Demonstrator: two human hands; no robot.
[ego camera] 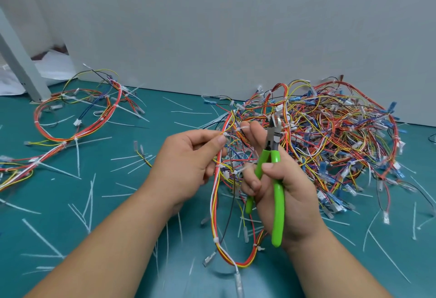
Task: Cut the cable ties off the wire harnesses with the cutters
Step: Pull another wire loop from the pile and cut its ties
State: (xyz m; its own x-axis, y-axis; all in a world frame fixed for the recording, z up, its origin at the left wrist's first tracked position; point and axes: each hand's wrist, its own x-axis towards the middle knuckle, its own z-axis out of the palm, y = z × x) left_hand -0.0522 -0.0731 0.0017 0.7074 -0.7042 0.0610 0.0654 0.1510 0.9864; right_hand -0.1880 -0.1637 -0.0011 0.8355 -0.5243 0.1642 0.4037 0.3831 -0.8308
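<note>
My left hand (188, 160) pinches a wire harness (218, 205) of red, yellow and white wires near a white cable tie (225, 134) at its top. The harness hangs in a loop down to the table, with more white ties along it. My right hand (280, 194) grips the green-handled cutters (271, 168), jaws pointing up and away beside the harness. Two of its fingers also reach to the wires near a tie tail (243, 128). The jaws touch no tie.
A big tangled pile of harnesses (330, 142) lies at the right against the grey wall. Another harness (77, 118) is spread at the left near a grey post (21, 66). Several cut white tie tails (77, 156) litter the teal mat (118, 215).
</note>
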